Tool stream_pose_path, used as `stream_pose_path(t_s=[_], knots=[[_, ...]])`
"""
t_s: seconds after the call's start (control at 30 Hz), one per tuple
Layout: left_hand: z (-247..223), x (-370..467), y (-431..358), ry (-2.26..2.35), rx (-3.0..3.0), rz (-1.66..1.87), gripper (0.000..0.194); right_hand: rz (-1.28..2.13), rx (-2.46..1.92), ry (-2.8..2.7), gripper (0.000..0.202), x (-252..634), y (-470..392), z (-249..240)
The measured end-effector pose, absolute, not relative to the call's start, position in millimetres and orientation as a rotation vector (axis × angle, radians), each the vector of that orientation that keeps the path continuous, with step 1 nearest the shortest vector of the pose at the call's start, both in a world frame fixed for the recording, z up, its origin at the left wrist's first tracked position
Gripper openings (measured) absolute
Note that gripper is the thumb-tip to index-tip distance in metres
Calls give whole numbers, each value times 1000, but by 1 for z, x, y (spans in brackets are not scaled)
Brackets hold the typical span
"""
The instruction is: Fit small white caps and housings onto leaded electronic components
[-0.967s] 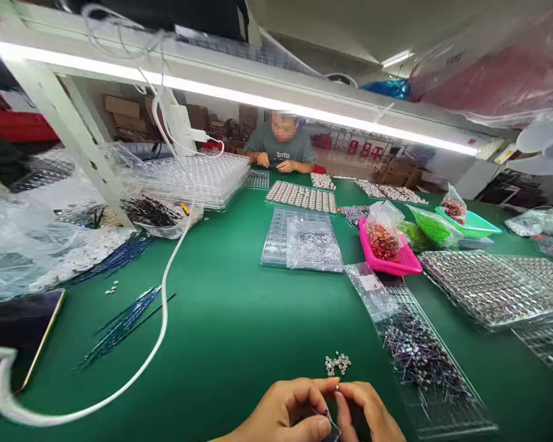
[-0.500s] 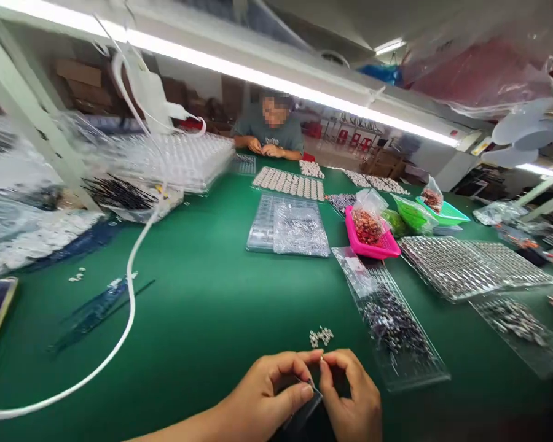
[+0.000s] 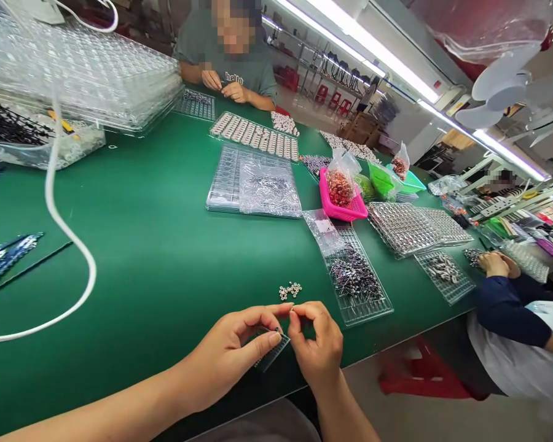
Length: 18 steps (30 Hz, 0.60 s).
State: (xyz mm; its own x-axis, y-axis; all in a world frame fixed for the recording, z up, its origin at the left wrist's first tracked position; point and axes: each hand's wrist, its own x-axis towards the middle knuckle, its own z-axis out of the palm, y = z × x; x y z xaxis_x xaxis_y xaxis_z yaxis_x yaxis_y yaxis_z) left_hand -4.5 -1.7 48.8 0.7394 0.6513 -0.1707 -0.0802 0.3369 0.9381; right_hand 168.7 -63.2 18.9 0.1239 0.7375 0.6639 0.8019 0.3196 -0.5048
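Near the table's front edge, my left hand [image 3: 244,344] is closed in a pinch, thumb against fingers, on something small and dark that I cannot make out. Its index finger reaches over to my right hand [image 3: 316,337], whose thumb and index fingertip pinch a small pale piece, mostly covered by the fingers. Under my left thumb a clear gridded tray [image 3: 273,356] shows in part. Just beyond my fingertips lies a loose pile of small white bead-like pieces [image 3: 290,290]. To the right, a clear tray [image 3: 381,307] bears dark thin-stemmed parts [image 3: 354,270].
A white cable [image 3: 90,270] curves across the green table [image 3: 156,258] at left. Stacked clear trays [image 3: 221,196] and a pink basket [image 3: 345,212] stand farther back. One person [image 3: 230,61] sits opposite; another person's arm [image 3: 507,307] is at right, by a red stool [image 3: 419,374].
The view has swung right and down, bringing the right-hand co-worker and red stool into sight. My hands stay together in much the same pinching pose.
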Motion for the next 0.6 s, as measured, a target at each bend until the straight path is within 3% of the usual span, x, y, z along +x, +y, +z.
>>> stream_pose_path(t_s=[0.3, 0.6], knots=[[42, -5, 3, 667, 998, 451, 24, 27, -1435, -1648, 21, 173, -66, 19], [38, -4, 5, 707, 947, 420, 24, 38, -1498, -1633, 16, 173, -65, 20]])
